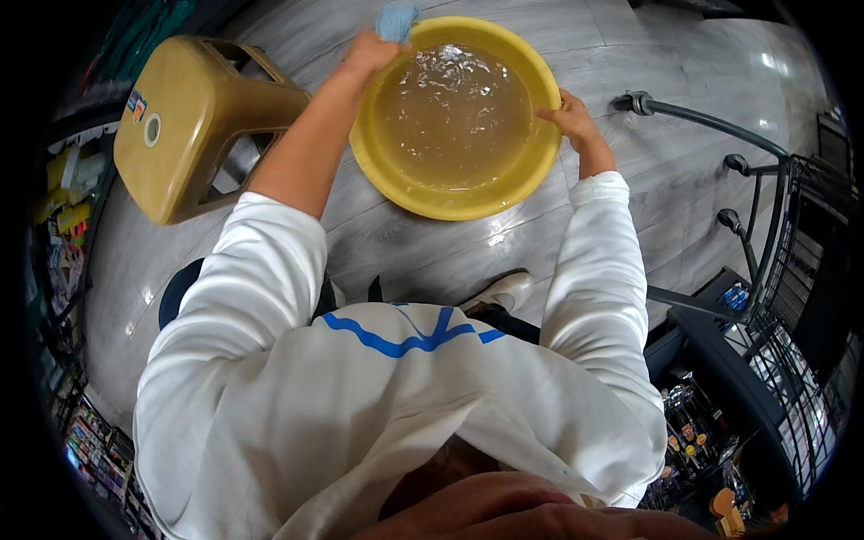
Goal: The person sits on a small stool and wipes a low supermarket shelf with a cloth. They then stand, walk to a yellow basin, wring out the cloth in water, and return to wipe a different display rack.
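A round yellow basin (432, 202) is in front of me above the grey floor; whether it rests on it I cannot tell. Cloudy brownish water (454, 130) fills much of it, with ripples and bright glints at the far side. My left hand (371, 52) is closed at the basin's far left rim, with a light blue cloth (396, 24) bunched in its fingers. On the right side of the rim, my right hand (571, 120) grips the edge, its thumb inside and the other fingers mostly hidden outside.
A tan plastic stool (184, 103) stands left of the basin. To the right is a black wire rack on casters (774, 189), with a dark bin of packaged goods (693, 423) nearby. Stocked shelves (76, 207) line the left. My shoe (508, 290) is below the basin.
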### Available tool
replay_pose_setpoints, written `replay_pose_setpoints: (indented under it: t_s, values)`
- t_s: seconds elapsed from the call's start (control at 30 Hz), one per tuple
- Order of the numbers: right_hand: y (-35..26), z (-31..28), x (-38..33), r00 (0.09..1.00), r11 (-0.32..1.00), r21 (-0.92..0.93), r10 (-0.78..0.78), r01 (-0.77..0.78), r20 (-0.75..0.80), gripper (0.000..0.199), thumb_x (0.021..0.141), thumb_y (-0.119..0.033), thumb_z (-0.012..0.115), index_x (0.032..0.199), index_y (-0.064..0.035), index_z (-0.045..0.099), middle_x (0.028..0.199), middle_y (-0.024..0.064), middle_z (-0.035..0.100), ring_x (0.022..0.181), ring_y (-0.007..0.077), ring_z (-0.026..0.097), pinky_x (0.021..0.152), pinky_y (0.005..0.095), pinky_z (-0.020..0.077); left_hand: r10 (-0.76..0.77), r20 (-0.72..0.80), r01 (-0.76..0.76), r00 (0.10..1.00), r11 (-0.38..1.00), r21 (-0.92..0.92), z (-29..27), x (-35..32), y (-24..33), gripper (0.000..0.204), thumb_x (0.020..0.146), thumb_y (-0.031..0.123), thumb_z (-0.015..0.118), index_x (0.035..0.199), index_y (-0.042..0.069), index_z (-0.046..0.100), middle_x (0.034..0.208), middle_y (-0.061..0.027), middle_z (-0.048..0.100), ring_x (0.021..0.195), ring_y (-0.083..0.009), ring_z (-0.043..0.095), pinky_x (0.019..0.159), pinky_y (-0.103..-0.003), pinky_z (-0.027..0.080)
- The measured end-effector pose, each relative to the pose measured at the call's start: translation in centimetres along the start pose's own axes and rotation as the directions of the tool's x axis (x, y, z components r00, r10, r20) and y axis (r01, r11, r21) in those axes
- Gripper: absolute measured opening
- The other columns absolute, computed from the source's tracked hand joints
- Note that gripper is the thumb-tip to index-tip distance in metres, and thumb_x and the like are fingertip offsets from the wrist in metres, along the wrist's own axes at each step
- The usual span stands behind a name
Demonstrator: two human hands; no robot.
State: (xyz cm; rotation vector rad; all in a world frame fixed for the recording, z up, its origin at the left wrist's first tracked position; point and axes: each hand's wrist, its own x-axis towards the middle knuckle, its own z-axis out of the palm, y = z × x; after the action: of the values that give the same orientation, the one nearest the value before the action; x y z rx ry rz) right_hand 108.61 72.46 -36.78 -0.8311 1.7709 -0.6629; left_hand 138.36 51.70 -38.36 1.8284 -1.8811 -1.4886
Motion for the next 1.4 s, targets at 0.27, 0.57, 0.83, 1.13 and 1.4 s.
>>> replay_pose_setpoints:
  t_s: [0.27,0.57,0.83,1.13,1.4]
  values:
    - [2.8,-2.7,0.1,0.999,0.982,-0.190,-0.029,0.020,-0.043,0.039,0.071,-0.004,0.063,0.109,0.0007,0.055,0.095,0.0063,0.062,0.085,0.0143,0.058,0.078,0.0282,0.0448,-0.170,0.253,0.227,0.952,0.949,-0.218,0.3,-3.2,3.3,0.045,0.075,0.021,0.069,0.105,-0.009,0.055,0.104,-0.0192,0.059,0.096,-0.0249,0.059,0.078,-0.037,0.051]
    - [7.6,-9.1,-3.9,0.992,0.981,-0.144,0.125,-0.128,-0.029,0.041,0.067,-0.001,0.059,0.108,-0.0008,0.057,0.092,0.0028,0.063,0.080,0.0123,0.058,0.072,0.0263,0.0456,-0.088,0.636,0.389,0.767,0.851,-0.352,7.3,-6.4,4.0,0.042,0.075,0.017,0.068,0.110,-0.002,0.054,0.108,-0.0145,0.057,0.097,-0.0238,0.058,0.080,-0.040,0.050]
    - [15.1,-15.3,-9.6,0.909,0.940,-0.065,0.306,-0.336,-0.282,0.036,0.072,-0.002,0.061,0.108,-0.0022,0.059,0.093,0.0030,0.063,0.079,0.0121,0.059,0.070,0.0269,0.0476,0.129,0.708,0.327,0.694,0.820,-0.470,15.8,-12.5,6.3,0.054,0.074,0.014,0.069,0.120,-0.001,0.045,0.112,-0.0159,0.054,0.105,-0.0259,0.053,0.091,-0.038,0.042]
    - [26.5,-22.5,-11.3,0.768,0.913,-0.212,0.148,-0.349,-0.623,0.030,0.067,-0.010,0.066,0.096,-0.0025,0.065,0.081,0.0069,0.067,0.074,0.0148,0.062,0.068,0.0292,0.0485,0.293,0.756,0.231,0.585,0.834,-0.501,21.8,-16.9,7.1,0.072,0.071,0.018,0.071,0.132,0.006,0.034,0.124,-0.0117,0.047,0.118,-0.0236,0.042,0.100,-0.035,0.030]
    - [21.7,-20.4,-11.1,0.712,0.715,-0.496,0.003,-0.492,-0.702,0.035,0.073,-0.016,0.059,0.105,-0.0052,0.062,0.095,0.0141,0.065,0.085,0.0256,0.062,0.077,0.0337,0.0464,0.309,0.816,0.161,0.489,0.887,-0.432,21.8,-16.2,6.0,0.081,0.067,0.016,0.074,0.134,0.004,0.030,0.124,-0.0131,0.047,0.118,-0.0245,0.042,0.101,-0.033,0.029]
